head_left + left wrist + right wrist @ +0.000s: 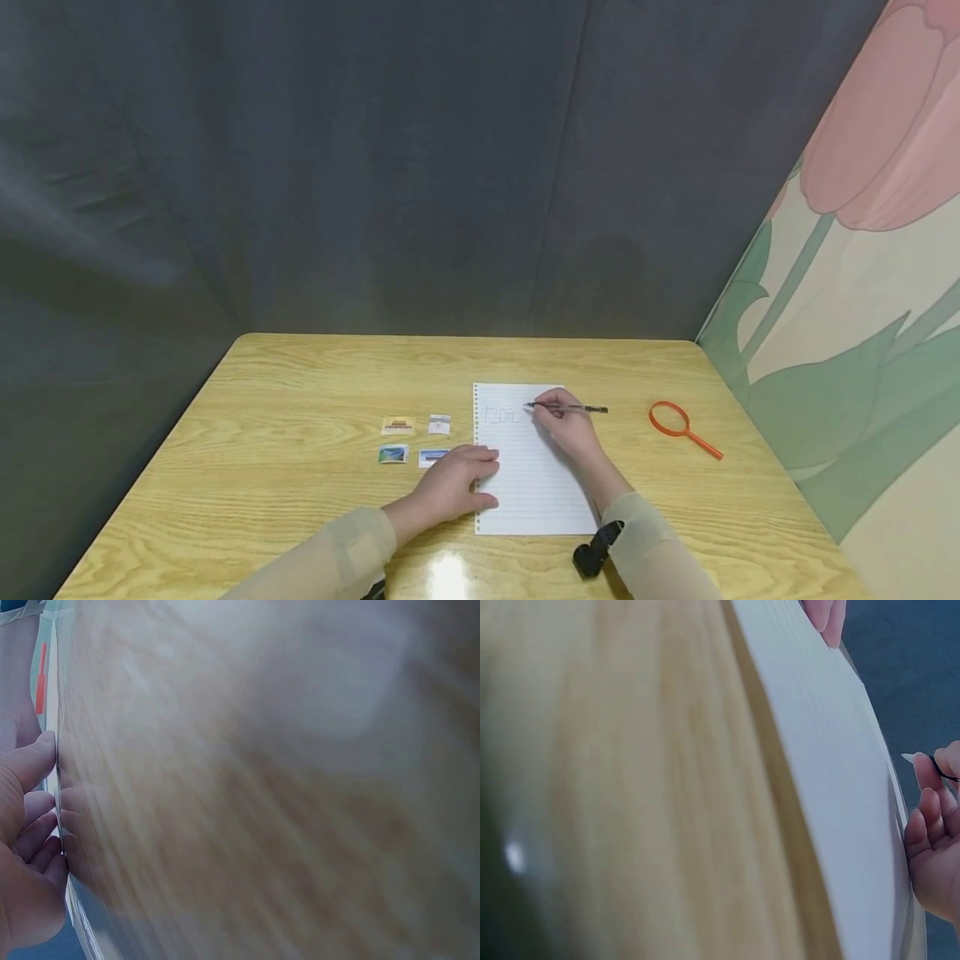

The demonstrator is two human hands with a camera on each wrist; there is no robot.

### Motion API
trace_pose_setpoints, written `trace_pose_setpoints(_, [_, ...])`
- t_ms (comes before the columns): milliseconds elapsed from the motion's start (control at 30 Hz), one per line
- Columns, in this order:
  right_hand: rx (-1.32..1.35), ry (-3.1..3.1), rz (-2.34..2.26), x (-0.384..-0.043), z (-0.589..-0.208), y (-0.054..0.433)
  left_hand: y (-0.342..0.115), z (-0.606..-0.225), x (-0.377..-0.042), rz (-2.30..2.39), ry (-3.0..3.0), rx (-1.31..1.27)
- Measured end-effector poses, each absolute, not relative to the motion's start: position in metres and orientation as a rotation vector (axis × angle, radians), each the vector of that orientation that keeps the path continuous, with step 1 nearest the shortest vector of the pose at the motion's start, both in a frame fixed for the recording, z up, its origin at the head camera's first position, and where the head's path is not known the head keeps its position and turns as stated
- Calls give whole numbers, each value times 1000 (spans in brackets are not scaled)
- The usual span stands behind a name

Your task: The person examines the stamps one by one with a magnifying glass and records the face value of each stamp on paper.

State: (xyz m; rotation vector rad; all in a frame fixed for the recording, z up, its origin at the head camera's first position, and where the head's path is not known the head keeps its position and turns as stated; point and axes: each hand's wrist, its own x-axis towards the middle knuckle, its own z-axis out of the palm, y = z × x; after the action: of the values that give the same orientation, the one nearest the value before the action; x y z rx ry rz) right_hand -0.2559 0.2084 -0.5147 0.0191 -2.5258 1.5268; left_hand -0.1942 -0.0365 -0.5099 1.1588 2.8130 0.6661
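Head view: the right hand [567, 427] pinches a pen [592, 408] near its tip, with the shaft almost level and its rear end projecting to the right of the hand. A lined sheet [532, 492] lies beneath this hand and extends to its left on the wooden surface [300, 417]. Handwriting [501, 415] resembling "120" and one further character sits just left of the pen tip; contact between tip and sheet cannot be confirmed. The step in hand appears to be writing an entry. The next move probably calls for a short, controlled stroke, or a small lift and shift of the tip, with the sheet steadied. The left hand [463, 479] rests on the sheet's left edge, thumb apart from the extended fingers, gripping nothing. The left forearm [307, 567] enters from lower left; the right forearm [652, 550] enters from lower right, angled inward. Four small printed pieces [393, 453] lie to the left hand's upper left, the nearest partly hidden by it. A magnifying glass [705, 447] lies well apart, right of the right hand.
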Motion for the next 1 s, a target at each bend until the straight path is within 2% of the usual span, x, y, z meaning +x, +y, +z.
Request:
trace_pose_setpoints(333, [140,-2476,1630,-249,-504,216,-37,-508,-194,662,2804,1169])
trace_pose_setpoints(633, [515,-2367,1764,-243,-499,227,-37,-508,-194,659,2807,1175])
trace_pose_setpoints(1000, [312,-2495,2018,-245,-495,234,-37,-507,-193,649,2809,1166])
